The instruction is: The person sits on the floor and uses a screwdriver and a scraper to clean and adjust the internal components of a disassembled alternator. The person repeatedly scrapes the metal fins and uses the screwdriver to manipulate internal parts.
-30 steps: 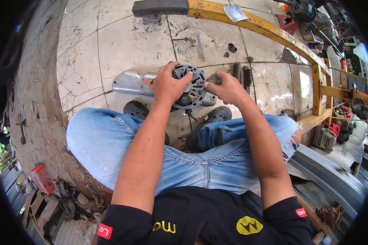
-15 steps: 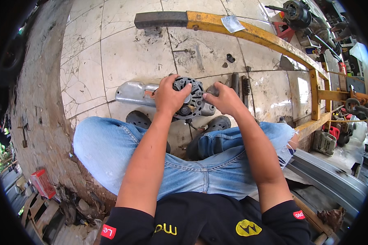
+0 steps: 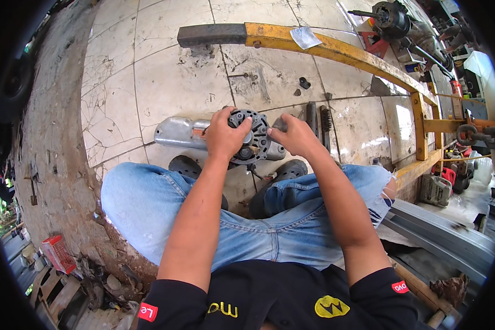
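A round grey alternator [image 3: 260, 131] with a slotted housing rests on a long silvery metal cover [image 3: 176, 132] on the floor, between my feet and the hammer-like bar beyond. My left hand [image 3: 223, 137] grips the alternator's left side, thumb across its slotted face. At its right edge, my right hand [image 3: 298, 137] pinches a small grey-brown piece [image 3: 280, 124], its kind unclear, against or very near the housing. Short wires [image 3: 267, 176] hang from the alternator's near side. My fingers hide its left rim.
A dark bar [image 3: 312, 116] and a wire brush [image 3: 326, 122] lie right of my right hand. Beyond stands a yellow steel frame [image 3: 357, 59] with paper on it. A small black part [image 3: 304, 83] and a bolt [image 3: 241, 75] lie on the tiles.
The whole view has shifted slightly. Both hands keep their hold, and my right hand with the grey-brown piece stays at the alternator's right edge, with barely any movement.
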Motion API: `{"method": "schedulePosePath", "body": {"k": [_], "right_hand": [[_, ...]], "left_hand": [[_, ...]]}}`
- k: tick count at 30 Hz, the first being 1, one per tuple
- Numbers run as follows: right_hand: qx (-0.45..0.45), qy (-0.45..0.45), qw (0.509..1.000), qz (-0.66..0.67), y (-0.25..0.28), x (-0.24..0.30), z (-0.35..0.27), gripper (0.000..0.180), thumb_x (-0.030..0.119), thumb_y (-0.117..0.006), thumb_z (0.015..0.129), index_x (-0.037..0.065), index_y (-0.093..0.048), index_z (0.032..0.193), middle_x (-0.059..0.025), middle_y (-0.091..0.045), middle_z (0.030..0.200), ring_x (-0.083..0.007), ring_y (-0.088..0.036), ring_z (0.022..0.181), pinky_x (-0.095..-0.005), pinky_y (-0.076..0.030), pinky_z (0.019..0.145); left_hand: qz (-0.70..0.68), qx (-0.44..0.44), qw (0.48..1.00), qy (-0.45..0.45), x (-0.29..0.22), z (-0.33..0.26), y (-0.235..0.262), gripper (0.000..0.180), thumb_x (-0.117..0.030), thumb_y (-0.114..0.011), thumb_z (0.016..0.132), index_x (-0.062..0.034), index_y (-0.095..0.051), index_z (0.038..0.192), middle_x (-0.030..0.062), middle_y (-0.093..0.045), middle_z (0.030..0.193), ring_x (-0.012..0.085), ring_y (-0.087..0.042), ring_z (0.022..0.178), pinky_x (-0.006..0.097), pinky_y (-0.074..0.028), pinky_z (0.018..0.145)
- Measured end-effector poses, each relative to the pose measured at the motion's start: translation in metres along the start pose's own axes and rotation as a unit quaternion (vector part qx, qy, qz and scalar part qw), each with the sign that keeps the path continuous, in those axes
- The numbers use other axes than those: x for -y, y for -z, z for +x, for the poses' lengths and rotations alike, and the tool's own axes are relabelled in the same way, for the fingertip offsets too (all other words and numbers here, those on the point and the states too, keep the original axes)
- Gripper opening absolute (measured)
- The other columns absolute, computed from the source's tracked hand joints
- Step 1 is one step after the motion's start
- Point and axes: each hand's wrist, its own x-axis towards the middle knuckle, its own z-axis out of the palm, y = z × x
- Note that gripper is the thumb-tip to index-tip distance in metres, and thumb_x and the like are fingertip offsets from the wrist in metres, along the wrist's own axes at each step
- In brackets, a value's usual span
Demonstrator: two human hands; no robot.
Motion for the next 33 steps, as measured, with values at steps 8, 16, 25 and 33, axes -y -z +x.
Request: {"method": "schedulePosePath", "body": {"k": [8,16,25,33], "right_hand": [[-0.027,0.016,1.000,0.004,-0.004,-0.002,0.000,0.055,0.044,-0.070,0.087,-0.003,-0.063,0.115,-0.0299,-0.069,0.103,-0.0453,-0.066,0.103,-0.0495,-0.052,0.088],[-0.025,0.028,0.999,0.010,-0.003,0.004,-0.001,0.051,0.042,-0.072,0.087,-0.003,-0.062,0.108,-0.0295,-0.069,0.100,-0.0464,-0.066,0.100,-0.0501,-0.052,0.085],[-0.057,0.038,0.998,-0.003,-0.006,-0.002,-0.004,0.052,0.043,-0.070,0.088,-0.002,-0.059,0.111,-0.0314,-0.069,0.092,-0.0499,-0.065,0.096,-0.0546,-0.051,0.082],[-0.067,0.019,0.974,0.214,0.001,-0.010,-0.006,0.051,0.016,-0.065,0.092,-0.002,-0.041,0.134,-0.0251,-0.070,0.096,-0.0256,-0.070,0.066,-0.0376,-0.054,0.064]], "left_hand": [[-0.005,-0.005,1.000,-0.005,-0.007,0.000,0.001,0.055,-0.038,-0.079,0.080,0.0001,-0.068,0.118,0.0188,-0.067,0.120,0.0312,-0.065,0.110,0.038,-0.050,0.096],[-0.008,0.005,1.000,0.012,-0.007,-0.002,0.005,0.052,-0.036,-0.079,0.080,-0.0013,-0.068,0.117,0.0171,-0.068,0.117,0.0308,-0.065,0.108,0.038,-0.050,0.095],[0.000,0.014,1.000,0.015,-0.009,-0.005,0.005,0.056,-0.039,-0.079,0.080,-0.0009,-0.067,0.119,0.0189,-0.066,0.121,0.0335,-0.064,0.112,0.040,-0.049,0.097],[0.000,0.029,0.999,0.019,-0.002,-0.002,0.005,0.062,-0.045,-0.077,0.081,-0.0019,-0.064,0.123,0.0203,-0.063,0.125,0.0348,-0.060,0.117,0.041,-0.048,0.100]]}}
